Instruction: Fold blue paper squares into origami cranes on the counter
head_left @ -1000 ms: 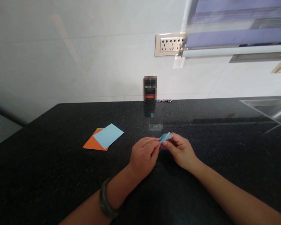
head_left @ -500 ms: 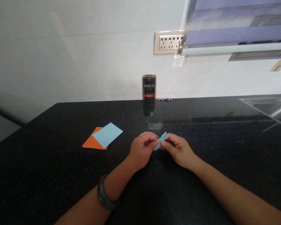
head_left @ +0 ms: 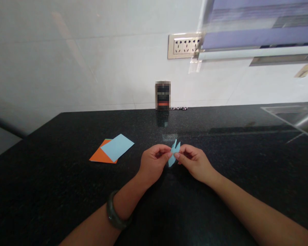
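In the middle of the head view, over the dark table (head_left: 182, 212), there is a small folded blue paper (head_left: 172, 160), with two narrow points directed away from the person. The left hand (head_left: 153, 165) pinches its one side between thumb and fingers, and the right hand (head_left: 199, 166) pinches the other. I judge this paper very light, rather stiff where layers are thick, but easy to crease or tear; better to hold it at the body, not at the thin points. To the left, a flat blue sheet (head_left: 117, 147) overlaps an orange sheet (head_left: 99, 155).
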### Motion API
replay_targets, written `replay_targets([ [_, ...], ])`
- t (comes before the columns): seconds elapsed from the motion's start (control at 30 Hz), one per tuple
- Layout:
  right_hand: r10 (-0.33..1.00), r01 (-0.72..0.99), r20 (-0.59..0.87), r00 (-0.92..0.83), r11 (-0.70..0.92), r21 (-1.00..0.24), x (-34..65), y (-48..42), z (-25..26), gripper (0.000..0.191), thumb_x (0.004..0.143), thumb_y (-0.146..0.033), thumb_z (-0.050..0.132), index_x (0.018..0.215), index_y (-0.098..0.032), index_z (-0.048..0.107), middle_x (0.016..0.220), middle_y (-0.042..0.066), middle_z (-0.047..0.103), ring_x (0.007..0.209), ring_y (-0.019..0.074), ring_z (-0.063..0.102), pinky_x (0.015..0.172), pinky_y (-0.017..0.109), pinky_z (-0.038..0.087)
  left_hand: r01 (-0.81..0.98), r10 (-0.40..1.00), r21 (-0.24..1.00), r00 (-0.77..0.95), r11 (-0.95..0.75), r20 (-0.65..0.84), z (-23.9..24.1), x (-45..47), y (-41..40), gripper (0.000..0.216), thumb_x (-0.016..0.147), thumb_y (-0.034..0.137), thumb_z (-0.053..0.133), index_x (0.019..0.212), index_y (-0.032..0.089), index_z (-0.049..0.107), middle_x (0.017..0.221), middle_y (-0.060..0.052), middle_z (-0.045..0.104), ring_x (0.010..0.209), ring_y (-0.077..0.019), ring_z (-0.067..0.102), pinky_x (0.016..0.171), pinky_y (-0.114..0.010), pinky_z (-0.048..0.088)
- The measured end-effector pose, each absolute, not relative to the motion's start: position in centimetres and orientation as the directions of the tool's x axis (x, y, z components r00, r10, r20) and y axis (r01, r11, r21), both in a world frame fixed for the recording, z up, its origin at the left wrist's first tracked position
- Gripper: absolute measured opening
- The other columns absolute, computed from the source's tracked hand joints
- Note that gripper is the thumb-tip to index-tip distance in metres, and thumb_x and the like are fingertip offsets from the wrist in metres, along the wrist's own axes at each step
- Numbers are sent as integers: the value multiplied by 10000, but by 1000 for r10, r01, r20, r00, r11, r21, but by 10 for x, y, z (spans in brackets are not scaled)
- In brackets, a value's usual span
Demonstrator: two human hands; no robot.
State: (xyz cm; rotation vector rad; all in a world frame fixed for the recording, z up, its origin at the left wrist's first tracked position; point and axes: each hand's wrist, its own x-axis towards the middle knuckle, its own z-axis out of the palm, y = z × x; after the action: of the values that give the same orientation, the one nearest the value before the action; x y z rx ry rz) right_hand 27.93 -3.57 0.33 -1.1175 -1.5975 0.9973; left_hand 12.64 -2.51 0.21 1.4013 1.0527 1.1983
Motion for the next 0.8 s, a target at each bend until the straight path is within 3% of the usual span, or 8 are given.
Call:
replay_targets([
  [0.13, 967, 269, 238, -85, 253, -930, 277, -38, 4, 170, 727, -284, 582, 613, -170, 530, 561, -16, 529, 504, 92, 461, 474, 217, 384, -76, 983, 996, 172, -51, 64, 1, 129, -26, 278, 647, 224, 669, 909, 142, 630, 733, -29, 684, 652, -143, 627, 610, -262, 498],
  [0.27, 962, 327, 266, -63, 272, -905, 276, -39, 2, 164, 721, -261, 582, 591, -171, 538, 560, -9, 532, 507, 94, 461, 469, 215, 380, -109, 970, 993, 242, 38, -10, 4, 130, -28, 188, 663, 236, 653, 814, 124, 664, 775, -58, 698, 715, -166, 635, 686, -299, 497],
  [0.5, 963, 308, 261, -65, 268, -913, 276, -39, -2, 139, 726, -275, 588, 639, -174, 551, 588, -9, 539, 514, 97, 478, 471, 215, 388, -59, 983, 998, 184, -3, 14, 2, 130, -27, 121, 644, 237, 668, 711, 137, 655, 674, -25, 676, 621, -139, 608, 606, -261, 478],
  [0.6, 967, 242, 232, -105, 251, -937, 275, -39, 2, 142, 744, -296, 578, 681, -169, 573, 611, -5, 550, 536, 100, 502, 502, 222, 416, -30, 989, 999, 146, -16, 21, 3, 129, -27, 107, 656, 243, 657, 677, 138, 645, 622, -12, 657, 572, -125, 590, 566, -243, 467],
  [0.8, 982, -9, 67, -177, 67, -998, 275, -39, 5, 241, 680, -382, 652, 738, -159, 583, 594, -7, 599, 492, 91, 543, 499, 231, 473, 28, 987, 998, 156, -54, 49, 5, 128, -28, 139, 691, 279, 627, 693, 140, 632, 628, -12, 650, 563, -126, 588, 545, -241, 465],
])
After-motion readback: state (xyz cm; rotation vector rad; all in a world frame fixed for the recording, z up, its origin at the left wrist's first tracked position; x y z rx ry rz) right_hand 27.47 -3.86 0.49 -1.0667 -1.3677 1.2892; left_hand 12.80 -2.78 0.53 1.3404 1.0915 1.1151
